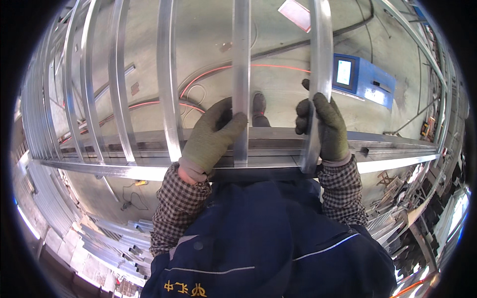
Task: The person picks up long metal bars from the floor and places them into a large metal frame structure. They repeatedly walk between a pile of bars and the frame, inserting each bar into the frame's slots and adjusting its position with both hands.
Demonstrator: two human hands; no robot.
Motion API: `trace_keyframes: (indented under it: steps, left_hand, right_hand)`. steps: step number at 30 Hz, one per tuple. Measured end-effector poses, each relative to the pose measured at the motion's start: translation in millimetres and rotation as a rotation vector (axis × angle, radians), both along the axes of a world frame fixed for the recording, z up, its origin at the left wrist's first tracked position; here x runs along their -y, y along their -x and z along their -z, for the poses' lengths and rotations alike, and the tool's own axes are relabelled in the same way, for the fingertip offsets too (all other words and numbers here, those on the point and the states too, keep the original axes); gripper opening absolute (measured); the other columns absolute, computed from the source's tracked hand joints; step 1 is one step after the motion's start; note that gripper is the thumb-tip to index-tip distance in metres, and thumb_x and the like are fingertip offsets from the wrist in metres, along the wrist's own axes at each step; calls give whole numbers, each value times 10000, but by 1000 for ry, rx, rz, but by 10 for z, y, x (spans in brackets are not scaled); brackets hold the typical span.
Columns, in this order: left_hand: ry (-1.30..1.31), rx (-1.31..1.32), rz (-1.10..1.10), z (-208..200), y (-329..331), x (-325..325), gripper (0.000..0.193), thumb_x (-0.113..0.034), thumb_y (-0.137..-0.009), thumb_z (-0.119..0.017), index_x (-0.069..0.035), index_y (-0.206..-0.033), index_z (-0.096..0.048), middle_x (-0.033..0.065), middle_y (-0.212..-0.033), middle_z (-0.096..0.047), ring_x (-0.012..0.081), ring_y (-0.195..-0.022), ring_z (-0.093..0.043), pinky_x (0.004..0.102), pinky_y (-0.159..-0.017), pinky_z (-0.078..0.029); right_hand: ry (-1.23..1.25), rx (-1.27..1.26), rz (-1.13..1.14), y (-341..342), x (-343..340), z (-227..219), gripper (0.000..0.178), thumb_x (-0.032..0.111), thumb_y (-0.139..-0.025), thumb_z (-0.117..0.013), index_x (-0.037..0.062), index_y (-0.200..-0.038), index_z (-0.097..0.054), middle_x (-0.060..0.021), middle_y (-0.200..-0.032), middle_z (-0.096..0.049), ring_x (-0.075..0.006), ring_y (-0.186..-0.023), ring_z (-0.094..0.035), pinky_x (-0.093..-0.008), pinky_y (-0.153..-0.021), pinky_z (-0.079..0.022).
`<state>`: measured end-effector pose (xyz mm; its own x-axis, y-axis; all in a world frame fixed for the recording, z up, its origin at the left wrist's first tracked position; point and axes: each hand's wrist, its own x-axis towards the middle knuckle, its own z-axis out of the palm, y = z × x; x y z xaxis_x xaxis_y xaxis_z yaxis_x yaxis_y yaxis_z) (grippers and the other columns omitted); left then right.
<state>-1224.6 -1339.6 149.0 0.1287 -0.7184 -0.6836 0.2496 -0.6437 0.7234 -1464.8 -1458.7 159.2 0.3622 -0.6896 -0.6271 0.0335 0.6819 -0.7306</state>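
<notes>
1. Holding a shiny metal bar (pixel 241 59) in the gloved left hand (pixel 211 136).
2. Curling the gloved right hand (pixel 332 131) around another bar (pixel 321 44), just to the right.
3. On the left, a row of bars (pixel 117 74).
4. Far right, a blue box (pixel 380 82) on the floor (pixel 203 44).

The left hand (pixel 211 134) and right hand (pixel 332 129) wear 2 olive-green gloves (pixel 202 149). Both sleeve covers (pixel 181 208) show a dark-and-pale check; the navy jacket (pixel 248 223) carries thin white lines (pixel 325 247) and yellow lettering (pixel 185 288) at near left. The bars (pixel 241 64) are silver, the floor (pixel 198 30) grey-green, the far hose (pixel 278 66) orange-red, the box (pixel 367 72) at far right blue, its screen (pixel 344 72) pale.
</notes>
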Motion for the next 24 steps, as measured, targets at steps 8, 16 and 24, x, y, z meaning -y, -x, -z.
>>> trace_keyframes:
  steps: [8, 16, 24]
  left_hand:
    - [509, 960, -14, -169, 161, -80, 639, -233, -947, -809, 82, -1449, -572, 263, -1289, -707, 373, -1183, -705, 455, -1038, -559]
    - [603, 562, 244, -346, 690, -139, 527, -229, -963, -796, 14, -1404, -641, 230, -1242, -720, 348, -1124, -741, 455, -969, -595]
    - [502, 456, 306, -366, 887, -20, 512, -255, -983, -787, 25, -1389, -653, 220, -1200, -747, 306, -1055, -768, 384, -943, -607]
  right_hand:
    - [-68, 149, -17, 5, 57, 13, 638, 422, -1049, -688, 23, -1505, -489, -73, -958, -671, -173, -771, -667, -342, -683, -569]
    - [83, -27, 88, -88, 38, 59, 547, 295, -984, -776, 45, -1396, -518, -60, -952, -662, -180, -698, -661, -357, -618, -566]
    - [-358, 811, 38, 172, 151, 305, 694, 468, -948, -729, 79, -1490, -539, -25, -905, -596, -157, -672, -569, -331, -592, -500]
